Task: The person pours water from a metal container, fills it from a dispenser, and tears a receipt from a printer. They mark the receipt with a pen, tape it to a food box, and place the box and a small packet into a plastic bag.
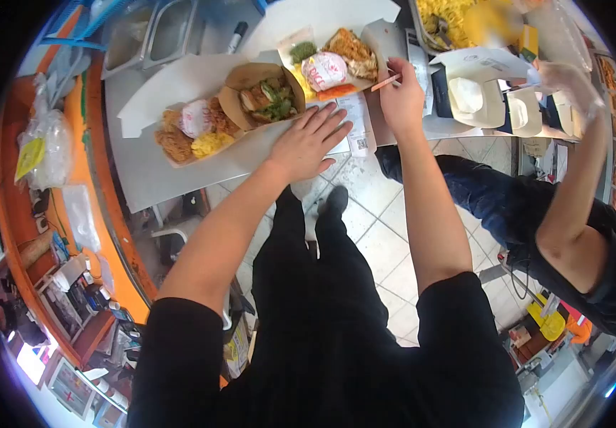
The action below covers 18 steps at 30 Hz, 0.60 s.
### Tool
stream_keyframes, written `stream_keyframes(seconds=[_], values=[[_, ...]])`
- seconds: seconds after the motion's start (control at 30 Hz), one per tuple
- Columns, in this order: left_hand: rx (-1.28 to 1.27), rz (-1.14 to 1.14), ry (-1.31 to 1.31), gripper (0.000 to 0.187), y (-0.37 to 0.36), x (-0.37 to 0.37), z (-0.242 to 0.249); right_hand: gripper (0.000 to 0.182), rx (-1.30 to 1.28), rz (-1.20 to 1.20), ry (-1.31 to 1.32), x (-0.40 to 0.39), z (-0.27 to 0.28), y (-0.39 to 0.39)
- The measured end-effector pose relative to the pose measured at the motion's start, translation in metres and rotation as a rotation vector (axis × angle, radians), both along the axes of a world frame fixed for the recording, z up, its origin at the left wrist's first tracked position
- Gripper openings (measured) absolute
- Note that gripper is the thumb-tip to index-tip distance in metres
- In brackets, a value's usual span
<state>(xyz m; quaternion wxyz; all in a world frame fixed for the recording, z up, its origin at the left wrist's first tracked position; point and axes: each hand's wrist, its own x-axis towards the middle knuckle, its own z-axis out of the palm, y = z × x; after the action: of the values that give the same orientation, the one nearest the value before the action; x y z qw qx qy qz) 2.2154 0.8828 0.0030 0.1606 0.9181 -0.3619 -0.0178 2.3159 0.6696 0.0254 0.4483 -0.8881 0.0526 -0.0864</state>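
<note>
My left hand [311,143] lies flat with fingers spread at the counter's front edge, beside a printed paper slip [358,128]. In my right hand [402,96] is a slim pinkish stick that looks like a pen [386,83], pinched over the corner of an open takeaway box [279,50]. That box holds browned chicken [354,53], a white-and-red wrapped round item [324,71] and a green side [303,51]. To the left, another open box [140,107] contains fried chicken [174,139], yellow rice [211,144] and a kraft box of salad [269,100].
A co-worker's blurred hand [568,82] reaches over open boxes [468,96] at the right. Metal pans [172,32] and a black marker [237,37] sit at the back. A tray of yellow food [443,21] stands back right. Orange shelving [83,157] runs along the left.
</note>
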Motion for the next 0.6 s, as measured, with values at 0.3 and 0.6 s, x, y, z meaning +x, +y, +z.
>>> stream_keyframes(seconds=[0.3,0.6], values=[[-0.066,0.03,0.025,0.069,0.001,0.003,-0.007,0.025,0.514,0.035,0.027,-0.064,-0.006,-0.023],[-0.105,0.082,-0.008,0.059,-0.002,0.003,-0.015,0.013,0.272,0.368,0.047,-0.058,-0.039,-0.006]])
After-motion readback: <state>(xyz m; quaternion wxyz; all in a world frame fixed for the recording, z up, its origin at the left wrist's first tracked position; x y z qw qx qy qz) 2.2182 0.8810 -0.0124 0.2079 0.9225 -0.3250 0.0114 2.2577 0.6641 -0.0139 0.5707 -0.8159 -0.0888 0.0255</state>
